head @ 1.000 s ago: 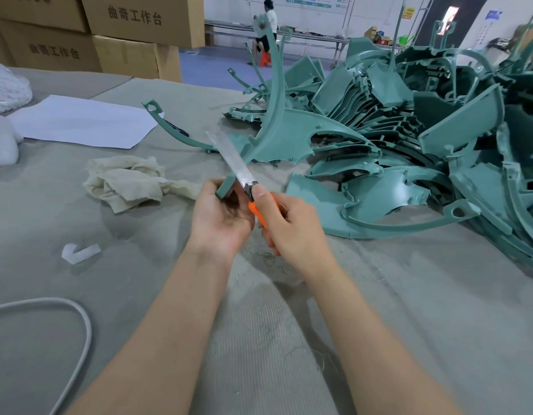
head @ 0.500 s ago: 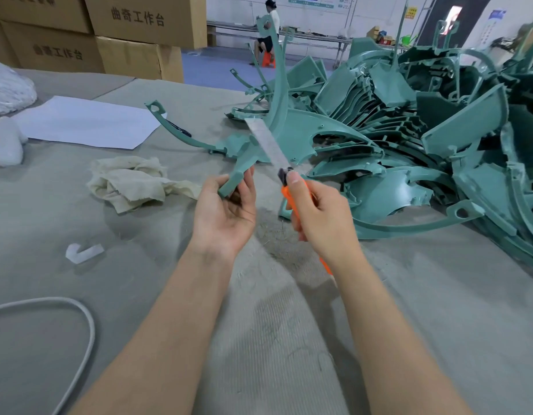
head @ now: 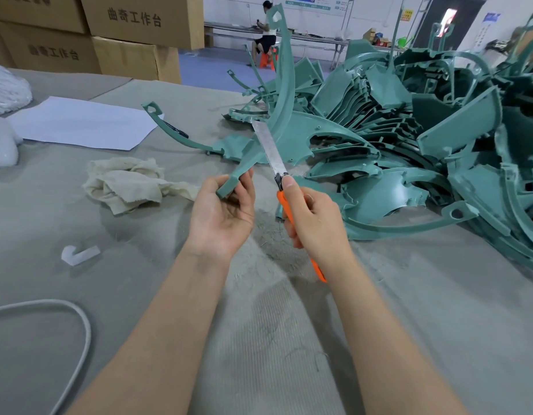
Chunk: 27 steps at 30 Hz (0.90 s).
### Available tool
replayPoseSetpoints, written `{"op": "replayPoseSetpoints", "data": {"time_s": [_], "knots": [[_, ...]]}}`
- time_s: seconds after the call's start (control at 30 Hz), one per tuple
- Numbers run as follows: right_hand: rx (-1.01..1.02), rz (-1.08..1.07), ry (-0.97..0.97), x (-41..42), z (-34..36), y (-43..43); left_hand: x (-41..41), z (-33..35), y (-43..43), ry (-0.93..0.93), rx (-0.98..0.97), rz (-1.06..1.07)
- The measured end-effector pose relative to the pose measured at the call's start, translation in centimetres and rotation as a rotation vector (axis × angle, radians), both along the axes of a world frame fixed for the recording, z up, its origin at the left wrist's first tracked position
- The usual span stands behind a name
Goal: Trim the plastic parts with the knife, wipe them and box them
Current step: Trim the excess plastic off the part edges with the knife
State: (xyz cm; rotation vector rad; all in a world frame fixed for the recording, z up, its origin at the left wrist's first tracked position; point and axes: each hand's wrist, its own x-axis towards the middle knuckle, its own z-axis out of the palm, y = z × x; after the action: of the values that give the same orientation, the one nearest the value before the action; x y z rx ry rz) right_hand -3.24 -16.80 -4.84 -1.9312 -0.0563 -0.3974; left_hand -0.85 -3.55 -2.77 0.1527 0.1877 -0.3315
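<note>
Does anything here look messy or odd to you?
Yes. The orange-handled utility knife in the right hand has its steel blade pushed out unusually far. Thin plastic shavings litter the grey table cover beneath, and the teal plastic parts lie in a jumbled heap on the right.

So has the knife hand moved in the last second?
Yes. The right hand with the knife has shifted right, away from the rag and toward the pile of green parts.

Long curved teal part [head: 285, 85], gripped upright by its lower end. Orange-handled knife [head: 271, 148], long blade extended, slanting up just beside it. Heaped teal parts [head: 424, 151] on worktop [head: 289, 339], right; crumpled cloth [head: 127, 182] left.
</note>
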Motion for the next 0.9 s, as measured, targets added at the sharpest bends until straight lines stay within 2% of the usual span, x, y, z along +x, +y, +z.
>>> {"op": "replayPoseSetpoints", "data": {"time_s": [0.27,0.43,0.57,0.67,0.9], "knots": [[-0.098,0.173,0.019,-0.4,-0.2,1.4,0.8,-0.5,0.3,0.072,0.124,0.115],[-0.249,0.263,-0.031,-0.7,0.3,1.3,0.1,-0.2,0.2,-0.008,0.049,0.022],[-0.09,0.077,-0.068,-0.3,0.5,-0.5,0.1,-0.1,0.0,0.014,0.042,0.011],[-0.047,-0.055,-0.084,0.2,0.5,-1.5,-0.2,-0.1,-0.1,-0.016,0.005,-0.031],[-0.035,-0.02,-0.102,0.0,0.5,-0.7,-0.5,0.1,-0.9,-0.04,-0.033,-0.053]]}}
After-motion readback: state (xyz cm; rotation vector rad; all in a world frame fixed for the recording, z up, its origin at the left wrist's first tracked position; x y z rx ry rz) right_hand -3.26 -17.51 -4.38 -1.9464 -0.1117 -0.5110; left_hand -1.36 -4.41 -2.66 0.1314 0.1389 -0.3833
